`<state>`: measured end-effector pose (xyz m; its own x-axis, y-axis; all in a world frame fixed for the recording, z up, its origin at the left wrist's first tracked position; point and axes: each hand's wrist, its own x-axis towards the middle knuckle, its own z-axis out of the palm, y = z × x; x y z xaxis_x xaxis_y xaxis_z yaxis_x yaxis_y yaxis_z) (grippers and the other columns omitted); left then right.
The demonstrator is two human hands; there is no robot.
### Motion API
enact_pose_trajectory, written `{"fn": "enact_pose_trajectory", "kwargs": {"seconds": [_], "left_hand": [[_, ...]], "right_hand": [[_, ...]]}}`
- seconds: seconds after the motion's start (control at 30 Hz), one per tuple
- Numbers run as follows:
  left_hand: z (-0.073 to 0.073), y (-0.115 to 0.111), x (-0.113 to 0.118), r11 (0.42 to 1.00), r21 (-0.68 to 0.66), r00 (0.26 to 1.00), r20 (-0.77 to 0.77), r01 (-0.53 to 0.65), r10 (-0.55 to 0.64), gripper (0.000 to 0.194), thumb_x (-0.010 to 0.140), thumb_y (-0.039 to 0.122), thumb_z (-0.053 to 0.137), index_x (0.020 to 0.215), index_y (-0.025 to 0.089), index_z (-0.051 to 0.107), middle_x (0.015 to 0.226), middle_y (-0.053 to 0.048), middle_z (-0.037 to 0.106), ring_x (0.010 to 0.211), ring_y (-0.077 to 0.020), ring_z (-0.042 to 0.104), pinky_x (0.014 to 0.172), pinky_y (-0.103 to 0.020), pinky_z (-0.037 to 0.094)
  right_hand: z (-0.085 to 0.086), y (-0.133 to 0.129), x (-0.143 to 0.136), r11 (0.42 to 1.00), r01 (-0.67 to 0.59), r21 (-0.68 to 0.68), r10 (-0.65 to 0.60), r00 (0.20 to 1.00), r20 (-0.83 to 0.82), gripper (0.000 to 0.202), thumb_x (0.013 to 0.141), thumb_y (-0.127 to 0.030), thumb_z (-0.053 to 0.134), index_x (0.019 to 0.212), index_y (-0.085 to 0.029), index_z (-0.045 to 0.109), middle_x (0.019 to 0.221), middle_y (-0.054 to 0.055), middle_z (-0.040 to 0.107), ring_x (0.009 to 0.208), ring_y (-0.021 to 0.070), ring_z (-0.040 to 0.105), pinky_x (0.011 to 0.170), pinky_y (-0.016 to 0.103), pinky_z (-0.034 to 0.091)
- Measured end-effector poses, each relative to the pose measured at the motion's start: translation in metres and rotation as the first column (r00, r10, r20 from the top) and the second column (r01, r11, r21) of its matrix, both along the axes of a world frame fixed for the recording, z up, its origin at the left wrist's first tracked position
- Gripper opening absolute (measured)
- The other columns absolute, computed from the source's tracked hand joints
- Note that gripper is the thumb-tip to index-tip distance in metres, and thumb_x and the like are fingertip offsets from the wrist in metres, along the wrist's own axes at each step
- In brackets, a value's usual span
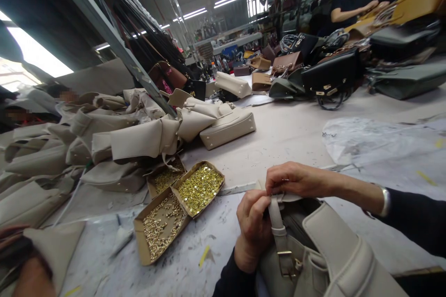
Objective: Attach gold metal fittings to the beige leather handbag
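Note:
An off-white handbag [348,255] lies open at the lower right, its flap folded toward the right. My left hand [253,222] is closed on the bag's top edge beside the buckled strap [277,222]. Fingers of my right hand [287,178] pinch the strap's upper end, close to the left fingertips. Whether a small part sits between the fingers is too small to tell. A gold buckle [286,262] hangs on the strap below both hands.
Cardboard trays of gold studs [201,188] and small rivets [162,227] stand left of the hands. Off-white bags [139,141] pile up at the left. Another person's hand [35,278] is at the lower left. Dark bags [331,74] and a seated person [351,9] are farther back.

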<state>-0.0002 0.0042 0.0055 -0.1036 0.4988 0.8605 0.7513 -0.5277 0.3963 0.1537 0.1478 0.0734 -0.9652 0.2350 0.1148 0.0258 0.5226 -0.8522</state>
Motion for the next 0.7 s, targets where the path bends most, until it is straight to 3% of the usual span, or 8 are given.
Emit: {"fn": "enact_pose_trajectory", "kwargs": {"seconds": [0.17,0.3,0.4,0.57,0.7], "left_hand": [[-0.005,-0.002,0.000,1.000,-0.003,1.000,0.000,-0.023,0.023,0.022,0.089,0.006,0.066,0.107,0.018,0.064,0.103,-0.008,0.068,0.092,-0.0175,0.069,0.080,-0.029,0.062],[-0.010,-0.004,0.000,1.000,-0.003,1.000,-0.011,-0.004,0.004,0.025,0.088,0.004,0.066,0.109,0.017,0.064,0.105,-0.008,0.066,0.095,-0.0183,0.067,0.081,-0.030,0.061],[-0.010,-0.004,0.000,1.000,-0.004,0.999,-0.029,-0.019,0.019,0.025,0.089,0.003,0.065,0.109,0.018,0.064,0.104,-0.008,0.066,0.094,-0.0179,0.067,0.080,-0.030,0.061],[-0.003,-0.003,0.000,0.999,-0.008,0.999,0.011,-0.038,0.038,0.020,0.090,0.008,0.066,0.106,0.020,0.062,0.102,-0.007,0.067,0.089,-0.0166,0.068,0.077,-0.029,0.061],[-0.003,-0.002,0.000,1.000,-0.014,1.000,0.009,-0.022,0.022,0.023,0.089,0.004,0.065,0.106,0.019,0.062,0.104,-0.007,0.067,0.092,-0.0167,0.068,0.080,-0.029,0.061]], "right_hand": [[-0.001,0.000,-0.001,0.999,-0.010,0.045,0.010,1.000,0.014,0.018,0.101,-0.025,0.057,0.098,-0.017,0.073,0.099,0.005,0.073,0.092,0.0166,0.067,0.085,0.026,0.050],[0.005,-0.002,-0.004,0.968,-0.044,0.246,0.022,0.996,0.088,0.013,0.101,-0.023,0.060,0.096,-0.018,0.070,0.096,0.005,0.068,0.088,0.0175,0.063,0.080,0.027,0.047],[0.011,-0.002,-0.004,0.925,-0.079,0.371,0.035,0.991,0.126,0.022,0.104,-0.029,0.056,0.093,-0.017,0.070,0.093,0.006,0.066,0.086,0.0187,0.061,0.077,0.029,0.046],[0.017,0.002,0.002,0.990,-0.032,0.140,0.020,0.996,0.086,0.022,0.105,-0.034,0.057,0.111,-0.019,0.072,0.107,0.007,0.072,0.098,0.0188,0.065,0.088,0.029,0.048],[0.015,0.002,0.004,0.994,-0.047,0.098,0.043,0.998,0.043,0.021,0.103,-0.031,0.059,0.102,-0.017,0.074,0.099,0.006,0.071,0.094,0.0173,0.065,0.087,0.028,0.048]]}}
